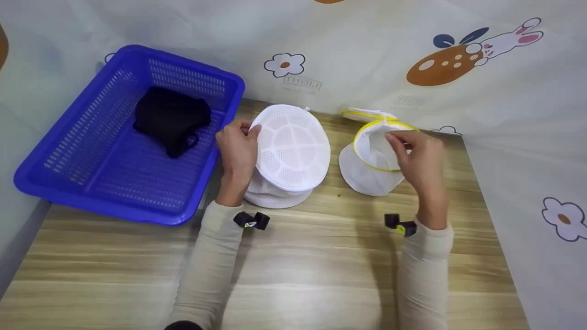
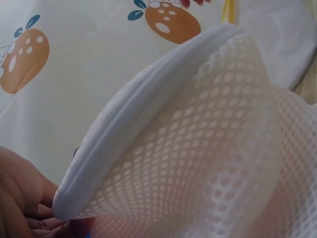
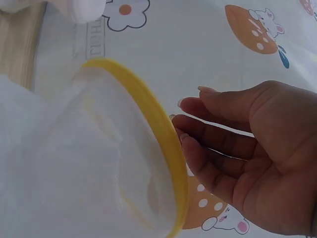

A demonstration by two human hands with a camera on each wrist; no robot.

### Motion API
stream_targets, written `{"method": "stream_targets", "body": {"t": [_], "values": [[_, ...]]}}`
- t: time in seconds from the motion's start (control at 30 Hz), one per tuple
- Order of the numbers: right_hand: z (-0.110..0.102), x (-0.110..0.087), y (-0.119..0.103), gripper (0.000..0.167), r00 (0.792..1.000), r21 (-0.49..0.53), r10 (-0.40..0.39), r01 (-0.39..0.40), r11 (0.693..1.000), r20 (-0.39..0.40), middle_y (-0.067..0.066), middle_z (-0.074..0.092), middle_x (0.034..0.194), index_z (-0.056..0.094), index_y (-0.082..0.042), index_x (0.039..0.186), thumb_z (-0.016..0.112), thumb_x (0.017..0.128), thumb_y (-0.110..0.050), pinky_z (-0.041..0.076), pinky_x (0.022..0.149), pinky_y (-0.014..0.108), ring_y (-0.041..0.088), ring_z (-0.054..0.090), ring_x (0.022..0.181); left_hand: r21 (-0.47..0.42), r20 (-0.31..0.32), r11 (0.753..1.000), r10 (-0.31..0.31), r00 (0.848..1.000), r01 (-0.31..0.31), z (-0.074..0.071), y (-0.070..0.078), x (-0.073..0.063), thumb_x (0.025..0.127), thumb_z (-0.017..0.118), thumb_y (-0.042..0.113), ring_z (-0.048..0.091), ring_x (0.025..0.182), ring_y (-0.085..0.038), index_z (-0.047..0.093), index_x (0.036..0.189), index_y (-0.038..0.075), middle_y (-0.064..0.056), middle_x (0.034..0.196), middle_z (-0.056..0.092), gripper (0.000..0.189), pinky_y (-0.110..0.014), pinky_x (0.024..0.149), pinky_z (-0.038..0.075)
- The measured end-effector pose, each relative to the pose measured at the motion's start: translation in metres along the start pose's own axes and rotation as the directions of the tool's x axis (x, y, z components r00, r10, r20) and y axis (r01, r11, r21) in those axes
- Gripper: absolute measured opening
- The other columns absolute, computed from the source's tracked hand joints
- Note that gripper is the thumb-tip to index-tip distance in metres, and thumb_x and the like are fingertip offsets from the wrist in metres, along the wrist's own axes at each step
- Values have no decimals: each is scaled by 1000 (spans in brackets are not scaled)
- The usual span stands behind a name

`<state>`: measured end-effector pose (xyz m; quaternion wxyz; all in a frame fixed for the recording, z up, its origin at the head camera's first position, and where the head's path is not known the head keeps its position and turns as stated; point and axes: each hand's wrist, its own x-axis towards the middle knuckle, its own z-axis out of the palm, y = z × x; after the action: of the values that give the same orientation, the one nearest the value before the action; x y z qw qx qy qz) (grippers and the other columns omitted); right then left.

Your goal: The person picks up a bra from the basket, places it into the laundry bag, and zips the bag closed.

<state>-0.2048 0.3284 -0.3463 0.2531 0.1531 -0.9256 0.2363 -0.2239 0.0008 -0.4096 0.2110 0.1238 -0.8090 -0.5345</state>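
Observation:
In the head view, a round white mesh laundry bag [image 1: 293, 146] stands on the table, its lid facing up. My left hand [image 1: 238, 149] pinches the left edge of its rim; the left wrist view shows the zipped rim [image 2: 138, 99] between thumb and fingers. To the right is a second white laundry bag [image 1: 369, 176] with yellow trim, its lid folded back and its mouth uncovered. My right hand [image 1: 422, 158] is at the right side of that mouth. In the right wrist view its fingers [image 3: 213, 134] are loosely bent beside the yellow rim [image 3: 158, 124], with nothing visible between them.
A blue plastic basket [image 1: 105, 208] stands at the left, holding a crumpled black cloth item [image 1: 169, 117] with a small loop. Behind the bags hangs a pale printed sheet [image 1: 357, 55]. The wooden table [image 1: 302, 275] extends toward me.

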Motion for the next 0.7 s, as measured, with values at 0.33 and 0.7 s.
{"method": "stream_targets", "body": {"t": [0.33,0.7], "values": [[-26,32,18,31,980,-105,153,-140,985,124,20,67,89,64,2,116,61,93,-18,52,73,46,33,64,77,-22,-34,1000,5,999,-5,9,3,3,84,72,7,60,70,-24,72,91,-4,-14,75,67,13,-36,67,47],[-22,55,52,42,878,-218,372,-316,923,300,25,61,111,57,6,123,57,95,-26,46,84,50,38,56,101,9,-50,1000,4,999,-4,27,2,19,84,70,6,58,78,-28,70,90,-5,-14,80,67,13,-38,76,45]]}}
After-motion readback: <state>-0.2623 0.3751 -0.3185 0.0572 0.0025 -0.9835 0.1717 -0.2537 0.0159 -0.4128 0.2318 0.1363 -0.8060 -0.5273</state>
